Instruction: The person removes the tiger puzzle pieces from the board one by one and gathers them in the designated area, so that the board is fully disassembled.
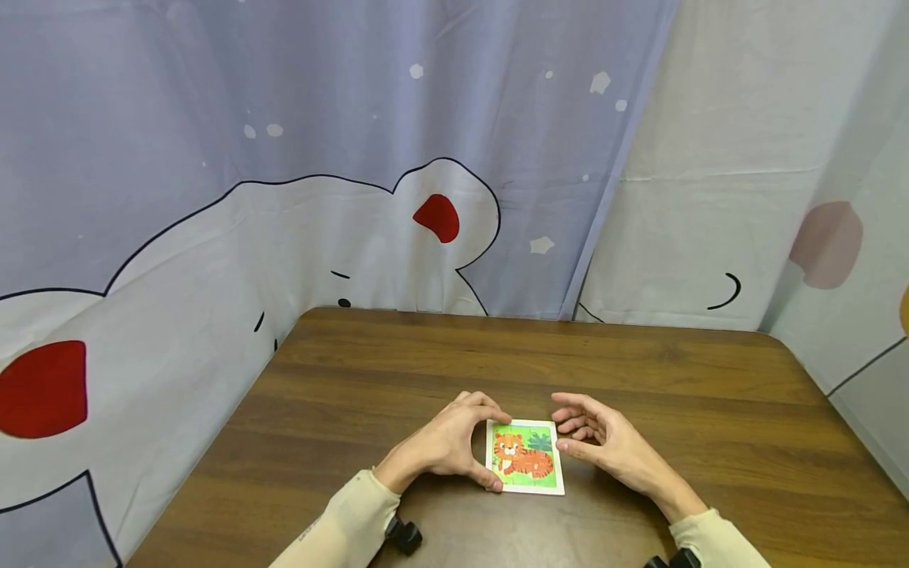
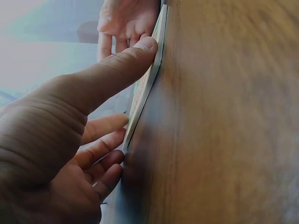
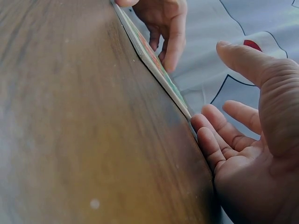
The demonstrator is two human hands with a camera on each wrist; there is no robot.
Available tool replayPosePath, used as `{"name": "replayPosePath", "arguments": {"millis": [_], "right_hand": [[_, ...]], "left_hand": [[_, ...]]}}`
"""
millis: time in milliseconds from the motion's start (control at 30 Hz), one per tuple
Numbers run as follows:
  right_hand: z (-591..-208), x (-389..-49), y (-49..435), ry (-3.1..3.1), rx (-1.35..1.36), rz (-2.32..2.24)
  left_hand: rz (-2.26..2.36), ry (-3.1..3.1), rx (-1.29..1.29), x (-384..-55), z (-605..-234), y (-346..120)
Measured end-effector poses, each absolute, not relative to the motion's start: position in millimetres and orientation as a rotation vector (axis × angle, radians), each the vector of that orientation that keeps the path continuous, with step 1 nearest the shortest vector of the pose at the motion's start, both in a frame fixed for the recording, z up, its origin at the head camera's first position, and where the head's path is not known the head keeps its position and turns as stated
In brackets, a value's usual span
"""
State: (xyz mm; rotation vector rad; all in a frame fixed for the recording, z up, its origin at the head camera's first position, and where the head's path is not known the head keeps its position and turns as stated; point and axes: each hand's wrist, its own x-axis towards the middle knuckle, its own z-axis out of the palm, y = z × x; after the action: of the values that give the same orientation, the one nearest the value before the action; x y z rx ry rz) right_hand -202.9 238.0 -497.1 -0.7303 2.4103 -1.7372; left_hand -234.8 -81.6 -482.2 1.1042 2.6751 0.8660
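Note:
A small square tiger puzzle (image 1: 525, 455) with a white border lies flat on the wooden table, its orange tiger on a green ground. My left hand (image 1: 454, 439) spans its left side, thumb at the near left corner and forefinger on the far edge, holding it between them. The left wrist view shows the thumb (image 2: 133, 56) over the board's thin edge. Just off the right edge, my right hand (image 1: 612, 443) is held with relaxed, slightly bent fingers and nothing in it. In the right wrist view its fingertips (image 3: 198, 122) are near the board's corner.
The brown wooden table (image 1: 369, 371) stretches out on all sides of the puzzle. Behind it and along its left and right sides hangs a printed curtain (image 1: 341, 221) in lilac and white.

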Motion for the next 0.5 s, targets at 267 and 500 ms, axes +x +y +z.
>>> {"name": "replayPosePath", "arguments": {"millis": [267, 500], "right_hand": [[-496.3, -205.2, 237.1, 2.461, -0.687, -1.7], [-496.3, -209.9, 236.6, 2.503, -0.61, -1.659]], "left_hand": [[0.865, 2.675, 1.093, -236.6, -482.0, -81.8], [0.861, 2.664, 1.102, -236.2, -482.3, -81.8]]}}
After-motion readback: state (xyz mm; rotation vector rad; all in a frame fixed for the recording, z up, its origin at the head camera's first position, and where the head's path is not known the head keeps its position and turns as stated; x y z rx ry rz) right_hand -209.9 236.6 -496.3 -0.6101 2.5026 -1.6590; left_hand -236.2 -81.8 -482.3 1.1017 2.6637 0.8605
